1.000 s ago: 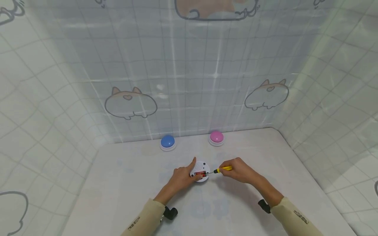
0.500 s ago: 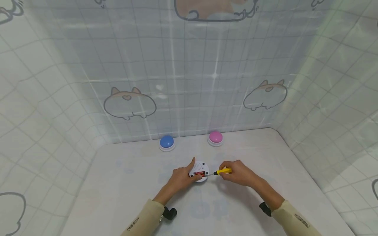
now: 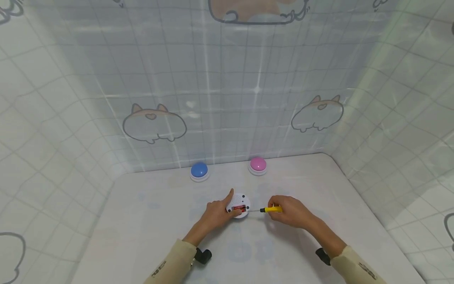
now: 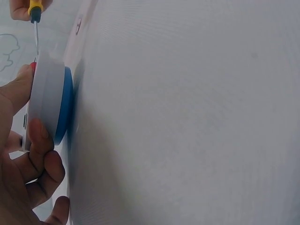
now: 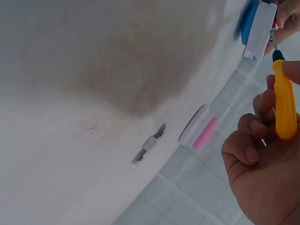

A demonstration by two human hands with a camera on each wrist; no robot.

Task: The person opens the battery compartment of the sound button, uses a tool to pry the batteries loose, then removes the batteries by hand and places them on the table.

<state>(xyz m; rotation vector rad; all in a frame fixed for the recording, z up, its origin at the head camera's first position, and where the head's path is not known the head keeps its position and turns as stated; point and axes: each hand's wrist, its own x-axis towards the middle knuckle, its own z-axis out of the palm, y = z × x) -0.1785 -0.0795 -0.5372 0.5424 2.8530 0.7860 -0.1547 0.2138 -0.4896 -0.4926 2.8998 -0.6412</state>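
Observation:
A round white push button [image 3: 237,199] lies face down on its blue dome, its dotted base facing up. Red batteries [image 3: 239,207] show in the uncovered slot of that base. My left hand [image 3: 213,216] grips the button from the left, thumb over the base by the batteries and fingers round the rim. In my right hand [image 3: 292,212] is a screwdriver [image 5: 284,101], pinched by its yellow handle. It points left, and its thin metal shaft [image 4: 36,37] reaches the button's edge beside the red battery end. The dome is mostly hidden in the head view.
Behind the hands, at the back of the white tabletop [image 3: 159,221], stand a blue button [image 3: 199,170] and a pink button [image 3: 258,164], both dome up. A tile-patterned sheet [image 3: 227,98] hangs behind and along both sides.
My right hand has shifted a little right with the screwdriver, which lies more level now and shows more of its shaft. My left hand keeps its grip on the white button.

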